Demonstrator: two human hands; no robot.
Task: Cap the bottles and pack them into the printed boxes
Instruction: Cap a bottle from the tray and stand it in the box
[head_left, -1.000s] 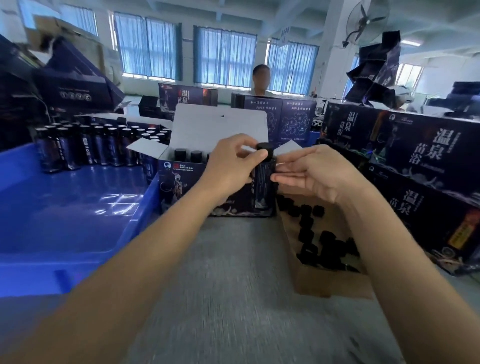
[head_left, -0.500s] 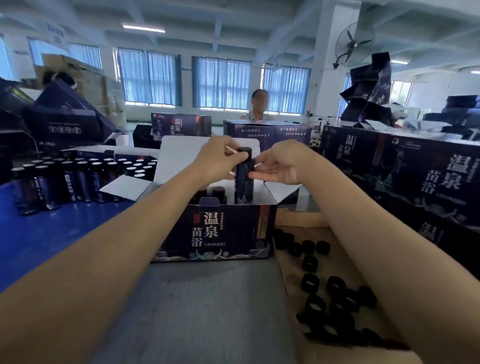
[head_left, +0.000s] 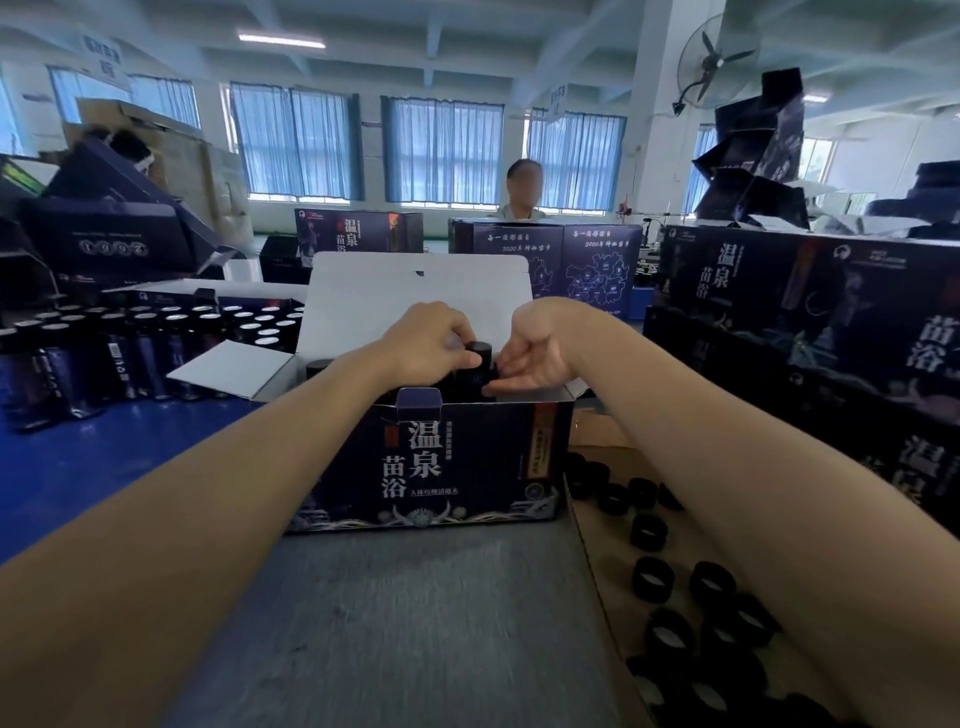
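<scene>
Bottle (head_left: 478, 357) now down in the printed box (head_left: 441, 457); only the black cap and shoulder show above the front wall. Half a second ago it hung over the opening with most of its body clear, and a second ago I held it nearer me, in front of the box.

Left hand (head_left: 428, 345): fingers (head_left: 460, 349) curled round the bottle's top from the left. Right hand (head_left: 537, 356): fingers (head_left: 511, 359) curled against its right side, thumb stretched along just below the cap. Both hands are lower than before, at the box's rim.

Box stands open at the far middle of the worktop (head_left: 405, 634), white lid flap (head_left: 415, 296) upright behind my hands. Another capped bottle (head_left: 318, 367) sits at the box's left end.

Loose black caps (head_left: 649, 531) lie in the cardboard tray (head_left: 597, 434) along the right edge. Rows of uncapped bottles (head_left: 156, 343) stand on the blue tray (head_left: 78, 467) at the left edge.
</scene>
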